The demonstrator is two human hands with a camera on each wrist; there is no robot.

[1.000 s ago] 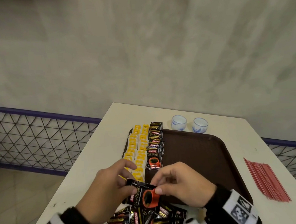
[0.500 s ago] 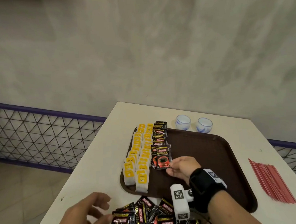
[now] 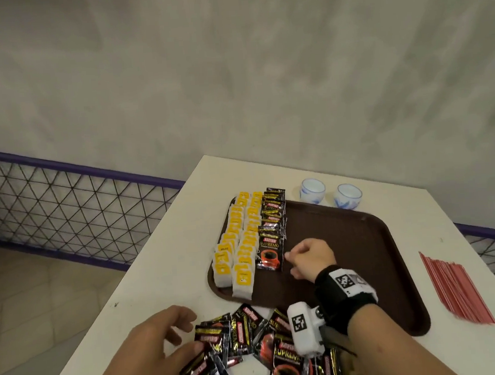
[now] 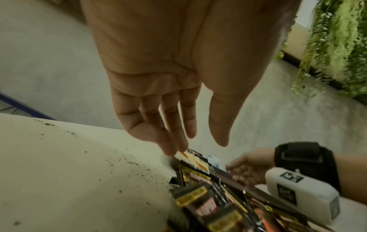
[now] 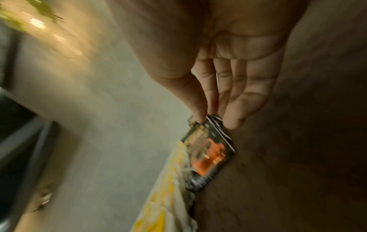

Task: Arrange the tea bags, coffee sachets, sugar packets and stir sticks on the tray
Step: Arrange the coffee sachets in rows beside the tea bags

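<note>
A brown tray [image 3: 363, 267] carries two rows of yellow tea bags [image 3: 240, 246] along its left side, with a row of black coffee sachets [image 3: 273, 214] beside them. My right hand [image 3: 289, 262] pinches the right edge of the front coffee sachet [image 3: 270, 254] in that row; in the right wrist view the thumb and fingers [image 5: 232, 122] meet on a corner of the sachet [image 5: 210, 153]. My left hand [image 3: 186, 332] hovers, fingers relaxed, over the loose pile of coffee sachets [image 3: 251, 339] on the table and holds nothing [image 4: 198, 144]. Red stir sticks [image 3: 455, 287] lie right of the tray.
Two small white-and-blue cups [image 3: 312, 190] [image 3: 348, 195] stand behind the tray's far edge. The white table [image 3: 163, 251] ends close on the left, above a wire fence [image 3: 66, 206]. The tray's middle and right are bare.
Both hands held one coffee sachet over the pile a second ago. My right hand has carried it onto the tray, to the front of the row; my left hand has dropped back to the pile.
</note>
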